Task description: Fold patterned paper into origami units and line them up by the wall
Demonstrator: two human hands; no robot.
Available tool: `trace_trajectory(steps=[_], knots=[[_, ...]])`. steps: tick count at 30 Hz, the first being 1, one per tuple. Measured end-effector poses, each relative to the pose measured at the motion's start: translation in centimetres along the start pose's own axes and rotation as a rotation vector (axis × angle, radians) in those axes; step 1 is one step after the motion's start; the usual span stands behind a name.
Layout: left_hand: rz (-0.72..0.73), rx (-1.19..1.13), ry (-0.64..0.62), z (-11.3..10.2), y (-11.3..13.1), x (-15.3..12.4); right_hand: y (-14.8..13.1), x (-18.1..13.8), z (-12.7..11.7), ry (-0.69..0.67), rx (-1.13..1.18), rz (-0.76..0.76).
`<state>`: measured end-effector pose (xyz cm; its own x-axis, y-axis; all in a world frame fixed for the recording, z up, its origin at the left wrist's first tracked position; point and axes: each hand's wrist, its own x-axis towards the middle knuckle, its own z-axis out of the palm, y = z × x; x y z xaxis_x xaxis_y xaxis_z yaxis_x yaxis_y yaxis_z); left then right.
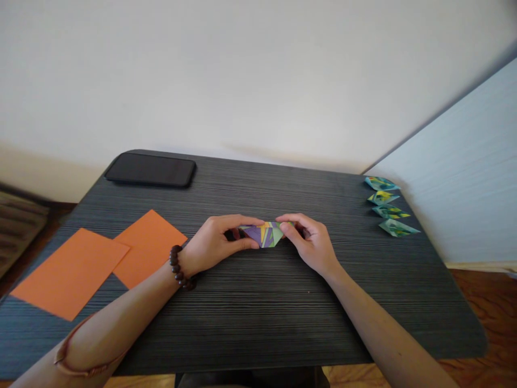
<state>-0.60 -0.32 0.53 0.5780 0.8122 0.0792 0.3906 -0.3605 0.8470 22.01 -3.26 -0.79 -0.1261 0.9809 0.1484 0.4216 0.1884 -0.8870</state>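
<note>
A small folded paper piece (266, 234), patterned purple, green and yellow, is held just above the middle of the dark striped table (258, 323). My left hand (216, 242) pinches its left end between thumb and fingers; a brown bead bracelet circles that wrist. My right hand (309, 240) pinches the right end, fingers curled over the top edge. Both hands rest on the tabletop.
Two orange paper sheets (105, 261) overlap at the table's left. A black phone (151, 170) lies at the back left. Several folded teal paper pieces (390, 207) line the right edge. A white wall stands behind, a pale panel on the right.
</note>
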Motion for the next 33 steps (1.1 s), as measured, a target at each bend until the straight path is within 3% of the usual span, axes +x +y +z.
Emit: trace_trajectory(steps=[11, 18, 22, 27, 33], knots=[[0.079, 0.035, 0.045, -0.23, -0.23, 0.14, 0.07, -0.05, 0.06, -0.02, -0.056, -0.095], [0.14, -0.012, 0.03, 0.23, 0.07, 0.11, -0.34, -0.12, 0.4, 0.0, -0.07, -0.247], [0.072, -0.08, 0.041, 0.48, 0.14, -0.1, -0.73, -0.19, 0.57, -0.031, -0.07, -0.322], [-0.09, -0.28, 0.038, 0.41, -0.07, -0.17, -0.47, -0.41, 0.51, -0.022, -0.108, -0.216], [0.015, -0.287, -0.088, 0.04, -0.1, -0.04, 0.05, -0.36, 0.42, -0.026, 0.087, 0.01]])
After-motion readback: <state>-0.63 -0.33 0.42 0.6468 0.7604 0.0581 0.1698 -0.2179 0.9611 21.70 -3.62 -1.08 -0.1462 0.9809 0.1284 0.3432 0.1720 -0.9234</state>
